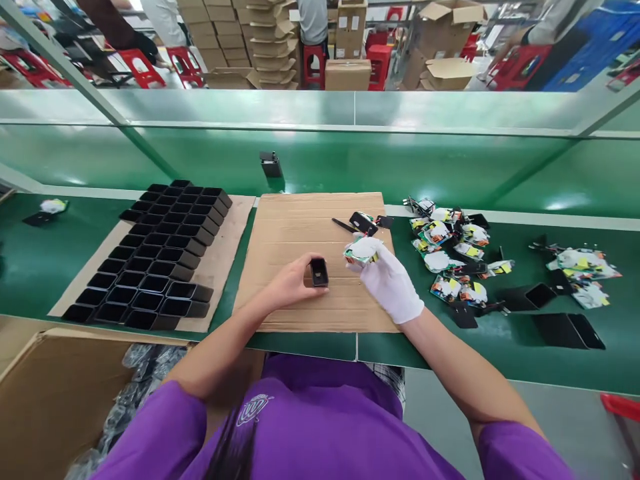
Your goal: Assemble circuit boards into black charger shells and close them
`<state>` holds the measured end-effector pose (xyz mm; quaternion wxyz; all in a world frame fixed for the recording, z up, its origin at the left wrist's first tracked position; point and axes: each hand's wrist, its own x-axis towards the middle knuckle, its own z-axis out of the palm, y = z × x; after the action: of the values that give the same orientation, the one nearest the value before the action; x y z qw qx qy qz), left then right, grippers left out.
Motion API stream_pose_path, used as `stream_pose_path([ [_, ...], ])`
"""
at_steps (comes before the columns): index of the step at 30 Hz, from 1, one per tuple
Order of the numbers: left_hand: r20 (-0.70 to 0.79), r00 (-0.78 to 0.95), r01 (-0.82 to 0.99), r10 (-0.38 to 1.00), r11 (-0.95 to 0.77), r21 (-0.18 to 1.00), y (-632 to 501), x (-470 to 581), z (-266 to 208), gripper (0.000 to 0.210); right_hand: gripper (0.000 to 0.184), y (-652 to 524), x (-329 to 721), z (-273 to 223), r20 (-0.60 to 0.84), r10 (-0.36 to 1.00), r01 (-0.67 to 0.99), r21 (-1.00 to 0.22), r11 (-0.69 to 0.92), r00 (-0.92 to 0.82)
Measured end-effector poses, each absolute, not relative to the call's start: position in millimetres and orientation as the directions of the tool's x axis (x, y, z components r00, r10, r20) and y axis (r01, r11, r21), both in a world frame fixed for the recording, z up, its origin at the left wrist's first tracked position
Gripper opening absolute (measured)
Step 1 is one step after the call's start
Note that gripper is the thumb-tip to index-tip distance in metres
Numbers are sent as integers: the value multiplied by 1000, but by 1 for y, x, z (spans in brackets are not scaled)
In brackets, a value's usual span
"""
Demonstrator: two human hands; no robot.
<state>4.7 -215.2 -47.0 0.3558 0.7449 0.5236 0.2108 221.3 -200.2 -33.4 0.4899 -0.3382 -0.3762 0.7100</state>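
My bare left hand (293, 285) is closed around a small black plastic housing (319, 273), its open end turned up toward me. In my white-gloved right hand (393, 283) is a circuit board (362, 251) with a white-coated top and a green edge, pinched between thumb and fingers. Just beyond it lie black plastic parts (363, 224) that seem joined to the board by wires; the link is partly hidden. Both hands are above a flat cardboard sheet (280, 227), the housing and board apart from each other.
Rows of black housings (153, 267) stand on cardboard at left. Several wired circuit boards (440, 257) are heaped at right, near loose black housings (567, 331). A black case (271, 165) sits at the back ledge. Below left, an open carton (65, 393) holds plastic-wrapped items.
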Motion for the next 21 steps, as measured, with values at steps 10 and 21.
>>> stream_pose_path([
  [10,208,321,309,924,-310,899,-213,28,-58,54,39,-205,233,-42,-63,970,-361,-921,-147,-235],
  [21,269,385,259,883,-383,887,-217,20,-60,56,67,-216,232,-38,-24,960,-183,-980,-78,-279],
])
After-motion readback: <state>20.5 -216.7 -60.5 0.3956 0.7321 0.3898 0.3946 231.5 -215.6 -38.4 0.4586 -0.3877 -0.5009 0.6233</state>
